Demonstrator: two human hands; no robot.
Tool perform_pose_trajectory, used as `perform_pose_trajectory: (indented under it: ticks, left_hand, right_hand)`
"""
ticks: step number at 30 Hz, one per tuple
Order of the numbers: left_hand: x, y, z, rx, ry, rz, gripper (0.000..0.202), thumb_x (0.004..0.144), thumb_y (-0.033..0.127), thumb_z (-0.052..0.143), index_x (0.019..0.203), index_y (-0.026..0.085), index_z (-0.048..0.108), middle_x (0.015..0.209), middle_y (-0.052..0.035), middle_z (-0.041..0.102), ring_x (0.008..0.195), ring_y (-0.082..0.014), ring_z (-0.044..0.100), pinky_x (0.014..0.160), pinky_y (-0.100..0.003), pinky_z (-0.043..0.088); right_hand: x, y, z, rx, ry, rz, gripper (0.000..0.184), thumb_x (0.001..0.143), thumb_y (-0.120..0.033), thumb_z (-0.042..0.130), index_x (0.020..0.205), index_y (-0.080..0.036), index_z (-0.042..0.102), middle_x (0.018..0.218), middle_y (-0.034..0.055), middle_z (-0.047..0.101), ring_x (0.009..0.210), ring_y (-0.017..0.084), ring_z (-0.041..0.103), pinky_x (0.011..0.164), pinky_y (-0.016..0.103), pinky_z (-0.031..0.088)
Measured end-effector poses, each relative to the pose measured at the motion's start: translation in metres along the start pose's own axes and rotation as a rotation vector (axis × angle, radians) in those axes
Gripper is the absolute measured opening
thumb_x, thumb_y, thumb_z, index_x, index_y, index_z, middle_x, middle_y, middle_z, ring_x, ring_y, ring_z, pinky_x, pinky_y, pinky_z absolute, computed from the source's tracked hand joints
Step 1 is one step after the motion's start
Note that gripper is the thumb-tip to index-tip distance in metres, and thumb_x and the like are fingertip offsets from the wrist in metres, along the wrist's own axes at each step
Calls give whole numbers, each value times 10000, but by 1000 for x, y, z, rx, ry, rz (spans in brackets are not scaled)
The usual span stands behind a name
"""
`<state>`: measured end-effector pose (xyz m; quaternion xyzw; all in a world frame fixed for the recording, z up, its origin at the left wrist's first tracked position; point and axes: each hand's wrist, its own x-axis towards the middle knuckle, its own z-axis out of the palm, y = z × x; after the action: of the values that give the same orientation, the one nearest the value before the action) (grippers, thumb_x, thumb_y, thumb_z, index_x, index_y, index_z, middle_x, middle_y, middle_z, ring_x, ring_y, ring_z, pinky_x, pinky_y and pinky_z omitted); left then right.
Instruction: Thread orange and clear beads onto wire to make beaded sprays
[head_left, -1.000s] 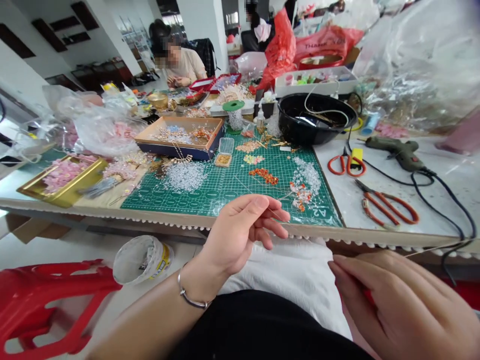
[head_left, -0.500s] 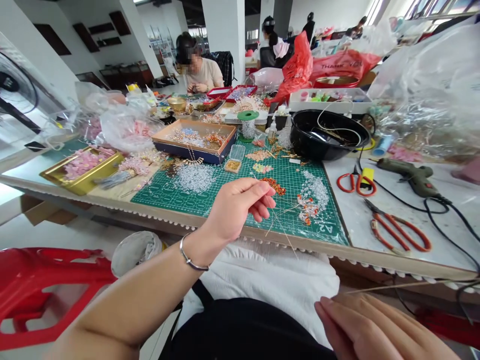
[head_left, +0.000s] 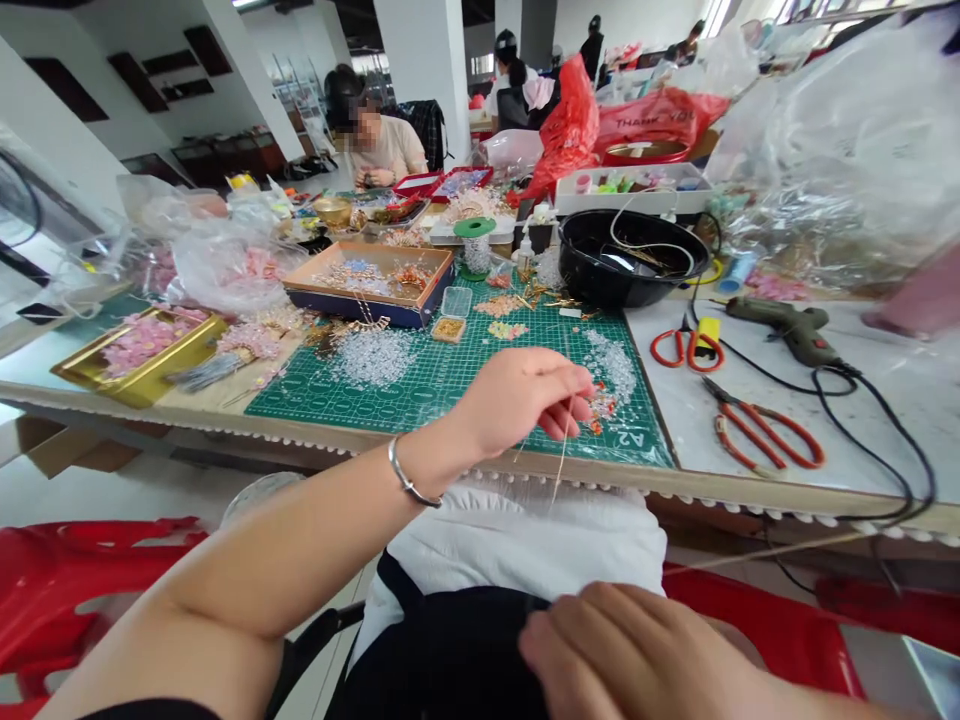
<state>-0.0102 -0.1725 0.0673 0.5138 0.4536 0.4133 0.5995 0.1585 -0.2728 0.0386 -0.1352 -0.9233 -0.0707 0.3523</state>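
Over the front edge of the green cutting mat (head_left: 300, 398), my left hand (head_left: 529, 400) is pinched closed on thin gold wire (head_left: 561, 460), which hangs below the fingers. Beside its fingertips lie orange and clear beads (head_left: 600, 410), partly covered by the hand. A pile of clear beads (head_left: 613, 360) sits just behind them. Low in front, my right hand (head_left: 637, 650) is over my lap, blurred, with its fingers curled together. What those fingers hold, if anything, is hidden. A pale thin strand (head_left: 765, 550) stretches to the right beyond that hand.
Pliers (head_left: 757, 430), red-handled scissors (head_left: 679, 348) and a glue gun (head_left: 791, 325) with a looping cord lie right. Behind stand a black basin (head_left: 630, 285) and a shallow box (head_left: 439, 290). A gold tin (head_left: 142, 385) is at left. A person (head_left: 394, 150) sits opposite.
My left hand has moved right, closer to the orange and clear beads, and the wire now hangs more steeply. My right hand has moved left across my lap. The view has shifted slightly.
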Motion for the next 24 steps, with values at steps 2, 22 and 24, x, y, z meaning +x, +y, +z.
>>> perform_pose_trajectory:
  ticks: [2, 22, 24]
  left_hand:
    - [7, -6, 20, 14, -170, -149, 197, 927, 209, 626, 751, 128, 665, 666, -20, 687, 538, -99, 649, 553, -237, 519]
    - [4, 11, 24, -6, -267, -311, 252, 866, 320, 671, 713, 123, 706, 546, 59, 404, 520, -66, 292, 522, -247, 178]
    - [0, 3, 25, -49, -257, -310, 248, 857, 323, 670, 715, 123, 707, 554, 51, 421, 538, -74, 305, 538, -257, 184]
  right_hand:
    - [16, -5, 7, 86, -146, -135, 128, 862, -91, 566, 813, -204, 600, 529, -37, 575, 393, 161, 476, 362, 336, 321]
    - [-64, 80, 15, 83, -401, 126, 260, 1023, -365, 517, 879, -200, 658, 784, 19, 701, 696, 146, 634, 648, 274, 516]
    - [-92, 119, -2, -106, -409, 398, 247, 1044, -306, 495, 955, -164, 676, 902, 71, 728, 785, 167, 676, 696, 308, 554]
